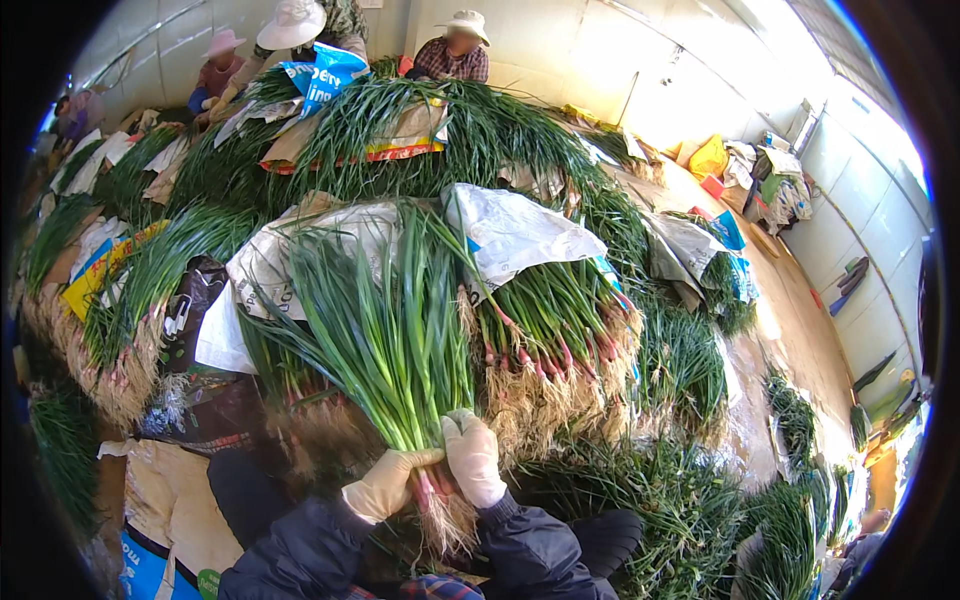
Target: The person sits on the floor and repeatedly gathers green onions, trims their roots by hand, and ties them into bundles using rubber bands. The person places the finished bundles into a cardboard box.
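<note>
A bunch of green onions [405,360] with pinkish bulbs and pale stringy roots is held between my gloved hands. My left hand [390,480] grips the stems low down, just above the bulbs. On the other side, my right hand [472,457] closes around the same stems. The leaves fan upward and away from me, and the roots hang toward my lap. Right of the bunch lies a pile of green onions [555,322], roots facing me, partly covered by a white printed sack [525,225]. Another white sack [270,262] lies behind the leaves on the left.
More green onions [150,285] with roots are heaped at left. Loose green leaves [637,502] lie at lower right. A torn paper sack [169,487] is at lower left. Across the heap, people in hats [457,56] sit or bend. Sacks [772,180] are piled by the right wall.
</note>
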`<move>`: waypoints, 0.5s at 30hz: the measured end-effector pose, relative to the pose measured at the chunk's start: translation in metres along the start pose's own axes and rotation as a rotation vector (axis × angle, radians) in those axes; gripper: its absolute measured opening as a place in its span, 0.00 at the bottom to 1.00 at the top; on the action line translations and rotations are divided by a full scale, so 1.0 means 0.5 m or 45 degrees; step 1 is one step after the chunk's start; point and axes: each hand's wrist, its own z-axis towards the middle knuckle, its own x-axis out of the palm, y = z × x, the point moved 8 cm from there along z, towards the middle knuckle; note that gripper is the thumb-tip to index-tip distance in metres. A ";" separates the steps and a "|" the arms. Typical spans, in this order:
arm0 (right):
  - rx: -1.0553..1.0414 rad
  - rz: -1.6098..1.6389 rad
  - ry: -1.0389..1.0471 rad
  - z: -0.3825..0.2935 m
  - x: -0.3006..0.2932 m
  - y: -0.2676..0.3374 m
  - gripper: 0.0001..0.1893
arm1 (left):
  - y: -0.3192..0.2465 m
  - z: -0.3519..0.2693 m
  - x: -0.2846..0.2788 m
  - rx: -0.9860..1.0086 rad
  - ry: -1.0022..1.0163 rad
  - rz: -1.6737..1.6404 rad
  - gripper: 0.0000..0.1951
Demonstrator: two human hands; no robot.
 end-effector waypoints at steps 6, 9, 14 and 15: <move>0.535 0.949 0.407 0.017 0.044 -0.003 0.10 | -0.086 -0.103 0.008 0.200 0.168 0.082 0.16; -0.175 0.162 0.686 0.045 0.028 0.045 0.09 | -0.149 -0.211 -0.023 0.361 0.178 -0.170 0.32; -0.761 -0.700 -0.401 0.212 -0.115 0.082 0.09 | -0.244 -0.256 -0.055 0.783 0.376 -0.528 0.34; -0.753 -0.996 -0.818 0.233 -0.149 0.095 0.07 | -0.258 -0.236 -0.063 0.800 0.314 -0.466 0.33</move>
